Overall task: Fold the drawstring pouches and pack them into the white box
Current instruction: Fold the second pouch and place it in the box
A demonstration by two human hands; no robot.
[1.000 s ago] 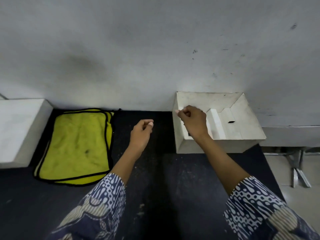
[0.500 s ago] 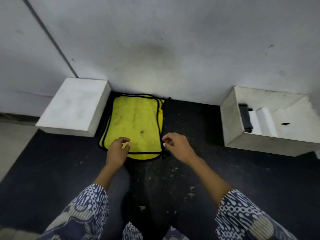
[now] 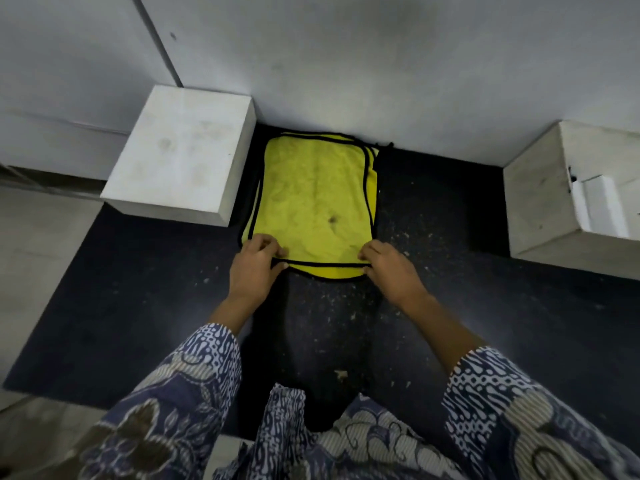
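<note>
My left hand [image 3: 254, 268] pinches the near left corner of the top yellow pouch [image 3: 313, 199], thumb under the black-trimmed edge and fingers curled over it. My right hand [image 3: 391, 271] does the same at the near right corner, fingers bent onto the fabric and thumb tucked below the trim. Both hands are closed on that near edge, which sits slightly raised off the layer under it. The pouch tops a flat stack of yellow pouches, with more black-edged layers peeking out along the right side and at the near end. A black drawstring [image 3: 386, 146] trails from the far right corner, close to the grey wall [image 3: 346, 64]. The stack lies on the dark, speckled tabletop [image 3: 450, 289]. Just to its left stands a closed white block [image 3: 180, 150], touching the wall. Well apart on the right sits the white box [image 3: 540, 209], open at the top, with white folded inserts visible inside. Patterned blue-and-white sleeves [image 3: 194, 382] cover my forearms.
</note>
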